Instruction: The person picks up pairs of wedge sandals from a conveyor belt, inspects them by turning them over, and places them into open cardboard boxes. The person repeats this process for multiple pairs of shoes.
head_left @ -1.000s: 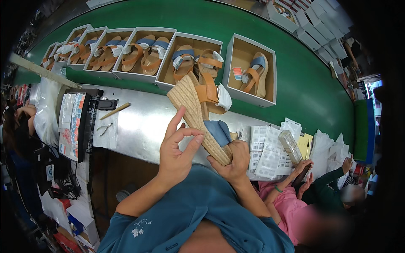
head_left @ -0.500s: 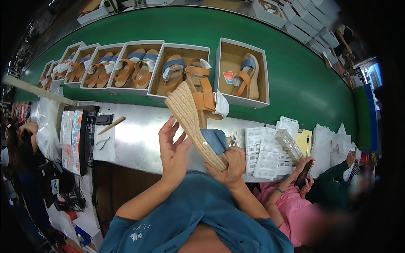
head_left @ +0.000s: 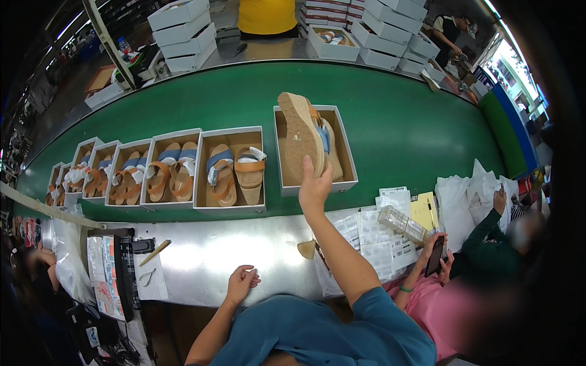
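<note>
Right hand (head_left: pixel 314 186): extended to twelve o'clock, fingers closed on the lower end of a wedge sandal (head_left: pixel 303 137), sole facing the camera. Left hand (head_left: pixel 242 283): empty, fingers loosely curled, resting at the near edge of the steel surface (head_left: pixel 244 250), touching nothing.

The sandal is held over the open shoe box (head_left: pixel 287 183) on the green conveyor belt (head_left: pixel 403 116), partly inside it. Its mate appears to lie in the box behind it; blue strap visible, the rest hidden.

Step in hand, as judged: placing the sandal into the box. The next move would call for tilting it down beside its mate and releasing.

Orientation: long axis runs roughly twelve to six o'clock, leaning slightly toward eleven. Which end is the toe cannot be told.

At nine o'clock of the box, a row of filled boxes (head_left: pixel 235 168). At three o'clock, paper sheets (head_left: pixel 378 235) on the surface.
</note>
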Action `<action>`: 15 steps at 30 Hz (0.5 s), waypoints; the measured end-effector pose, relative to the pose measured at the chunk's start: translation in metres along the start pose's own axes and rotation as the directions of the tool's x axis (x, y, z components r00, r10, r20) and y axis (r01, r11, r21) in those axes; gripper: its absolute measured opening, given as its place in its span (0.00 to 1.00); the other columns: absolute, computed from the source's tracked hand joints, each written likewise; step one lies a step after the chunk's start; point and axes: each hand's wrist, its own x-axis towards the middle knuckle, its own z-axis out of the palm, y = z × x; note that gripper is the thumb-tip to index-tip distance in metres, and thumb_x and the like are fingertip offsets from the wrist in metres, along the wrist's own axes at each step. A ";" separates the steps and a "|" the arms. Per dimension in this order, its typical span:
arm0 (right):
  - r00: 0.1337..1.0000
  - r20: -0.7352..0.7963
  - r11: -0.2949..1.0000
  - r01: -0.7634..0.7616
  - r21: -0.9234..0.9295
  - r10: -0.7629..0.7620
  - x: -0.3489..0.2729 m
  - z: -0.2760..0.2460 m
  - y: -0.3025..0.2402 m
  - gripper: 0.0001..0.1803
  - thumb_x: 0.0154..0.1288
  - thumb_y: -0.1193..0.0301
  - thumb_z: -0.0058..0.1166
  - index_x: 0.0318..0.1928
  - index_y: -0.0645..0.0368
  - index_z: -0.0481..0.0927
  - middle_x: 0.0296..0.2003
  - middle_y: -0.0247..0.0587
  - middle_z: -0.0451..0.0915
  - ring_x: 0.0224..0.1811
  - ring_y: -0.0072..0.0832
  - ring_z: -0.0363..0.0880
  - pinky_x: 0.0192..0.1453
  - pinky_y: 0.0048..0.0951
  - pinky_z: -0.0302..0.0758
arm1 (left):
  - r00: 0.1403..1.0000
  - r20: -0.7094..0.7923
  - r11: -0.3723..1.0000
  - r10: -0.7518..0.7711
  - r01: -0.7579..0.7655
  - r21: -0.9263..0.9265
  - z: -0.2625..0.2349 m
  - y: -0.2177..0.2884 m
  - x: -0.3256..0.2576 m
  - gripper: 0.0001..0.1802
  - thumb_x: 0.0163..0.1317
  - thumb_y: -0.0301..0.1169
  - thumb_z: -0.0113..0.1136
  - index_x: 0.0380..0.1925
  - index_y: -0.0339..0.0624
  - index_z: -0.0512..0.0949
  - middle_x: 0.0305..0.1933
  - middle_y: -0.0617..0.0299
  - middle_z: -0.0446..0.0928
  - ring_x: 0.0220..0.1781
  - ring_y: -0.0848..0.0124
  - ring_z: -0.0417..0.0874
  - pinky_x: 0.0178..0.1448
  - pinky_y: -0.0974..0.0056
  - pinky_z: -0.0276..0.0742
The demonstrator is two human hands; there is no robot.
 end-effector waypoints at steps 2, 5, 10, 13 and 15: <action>0.999 0.034 0.986 0.006 -0.167 0.000 0.023 0.022 0.043 0.25 0.67 0.57 0.58 0.51 0.66 0.72 0.44 0.53 0.79 0.48 0.41 0.78 0.55 0.38 0.72 | 1.000 -0.023 0.999 -0.008 0.007 -0.041 0.000 0.003 -0.001 0.15 0.70 0.32 0.56 0.52 0.36 0.72 0.35 0.57 0.82 0.36 0.71 0.85 0.38 0.70 0.80; 1.000 0.028 0.864 0.004 -0.503 0.012 0.038 0.027 0.080 0.25 0.68 0.55 0.55 0.53 0.64 0.73 0.45 0.55 0.80 0.48 0.46 0.79 0.57 0.42 0.71 | 1.000 -0.026 1.000 -0.005 0.004 -0.028 0.005 0.006 -0.002 0.15 0.69 0.32 0.57 0.51 0.35 0.72 0.33 0.57 0.82 0.35 0.71 0.85 0.38 0.70 0.80; 0.765 0.376 0.628 -0.047 -0.777 0.523 0.056 0.019 0.067 0.26 0.67 0.55 0.53 0.56 0.61 0.75 0.55 0.59 0.74 0.62 0.53 0.69 0.64 0.48 0.67 | 0.999 -0.033 0.999 0.002 -0.003 -0.032 0.006 0.012 -0.005 0.15 0.69 0.31 0.57 0.52 0.36 0.72 0.33 0.57 0.82 0.34 0.71 0.85 0.37 0.70 0.80; 0.850 0.413 0.738 0.045 -0.673 0.326 0.051 0.004 0.059 0.28 0.68 0.55 0.51 0.60 0.62 0.72 0.62 0.60 0.68 0.68 0.53 0.62 0.68 0.46 0.62 | 0.999 -0.037 0.999 -0.022 0.020 -0.047 0.005 0.014 -0.006 0.15 0.69 0.31 0.57 0.51 0.36 0.72 0.33 0.57 0.82 0.34 0.71 0.85 0.37 0.69 0.80; 0.972 0.222 0.854 0.183 -0.487 -0.081 0.017 -0.016 0.067 0.32 0.69 0.55 0.50 0.66 0.63 0.67 0.67 0.62 0.61 0.71 0.53 0.57 0.72 0.44 0.58 | 0.999 -0.045 1.000 -0.022 0.021 -0.021 0.004 0.011 -0.006 0.14 0.69 0.31 0.57 0.51 0.36 0.72 0.33 0.57 0.82 0.34 0.70 0.85 0.37 0.69 0.80</action>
